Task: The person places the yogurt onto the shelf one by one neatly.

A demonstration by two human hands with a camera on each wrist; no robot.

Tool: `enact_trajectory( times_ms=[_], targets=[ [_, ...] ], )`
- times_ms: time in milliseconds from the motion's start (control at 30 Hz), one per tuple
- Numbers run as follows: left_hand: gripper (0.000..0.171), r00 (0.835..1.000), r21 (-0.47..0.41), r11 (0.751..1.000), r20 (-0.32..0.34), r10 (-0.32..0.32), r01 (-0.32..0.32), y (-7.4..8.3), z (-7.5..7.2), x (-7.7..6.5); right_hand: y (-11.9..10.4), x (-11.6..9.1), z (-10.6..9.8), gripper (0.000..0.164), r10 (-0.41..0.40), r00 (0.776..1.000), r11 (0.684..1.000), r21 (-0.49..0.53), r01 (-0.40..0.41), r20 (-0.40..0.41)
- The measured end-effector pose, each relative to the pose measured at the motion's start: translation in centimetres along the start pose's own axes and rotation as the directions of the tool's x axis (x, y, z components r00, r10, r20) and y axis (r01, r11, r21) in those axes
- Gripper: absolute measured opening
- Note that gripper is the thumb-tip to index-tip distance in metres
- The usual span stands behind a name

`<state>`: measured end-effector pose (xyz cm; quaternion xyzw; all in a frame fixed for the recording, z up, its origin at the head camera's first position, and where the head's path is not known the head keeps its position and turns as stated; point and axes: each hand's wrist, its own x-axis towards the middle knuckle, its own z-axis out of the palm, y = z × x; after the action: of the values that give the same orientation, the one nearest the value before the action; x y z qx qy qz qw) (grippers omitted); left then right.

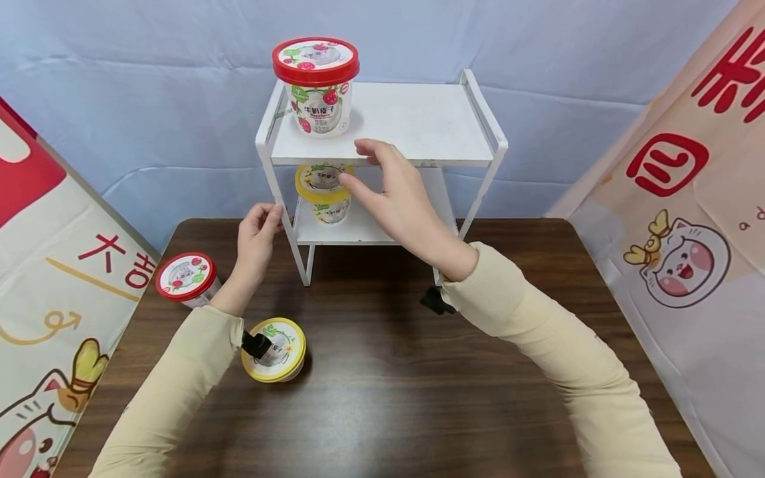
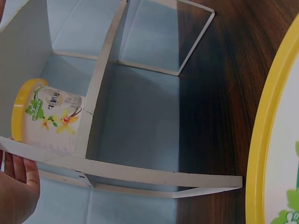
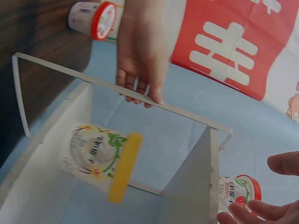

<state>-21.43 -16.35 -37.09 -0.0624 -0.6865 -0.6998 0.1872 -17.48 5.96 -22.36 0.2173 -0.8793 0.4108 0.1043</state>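
near a strawberry tub (image 1: pixel 323 106) outside left-wrist view, empty right grip (image 1: pixel 399 199) gapes; left grip (image 1: pixel 255 238) pinches the rack (image 1: pixel 418 126).

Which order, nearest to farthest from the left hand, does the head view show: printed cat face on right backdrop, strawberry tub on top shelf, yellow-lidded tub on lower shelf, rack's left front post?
1. Left front post: touched by the left hand.
2. Yellow-lidded tub: lower shelf, right of hand.
3. Strawberry tub: top shelf, above.
4. Printed cat face: far right.
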Motion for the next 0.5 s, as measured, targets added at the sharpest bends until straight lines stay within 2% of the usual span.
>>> enact_trajectory(
  times_ms=[500],
  targets=[
    [0.011,1.000,0.023,1.000,-0.005,-0.001,0.001,0.2,0.1,-0.1,3.0,-3.0,0.0,0.040,-0.021,0.993,0.993,-0.109,0.034,0.120]
  ],
)
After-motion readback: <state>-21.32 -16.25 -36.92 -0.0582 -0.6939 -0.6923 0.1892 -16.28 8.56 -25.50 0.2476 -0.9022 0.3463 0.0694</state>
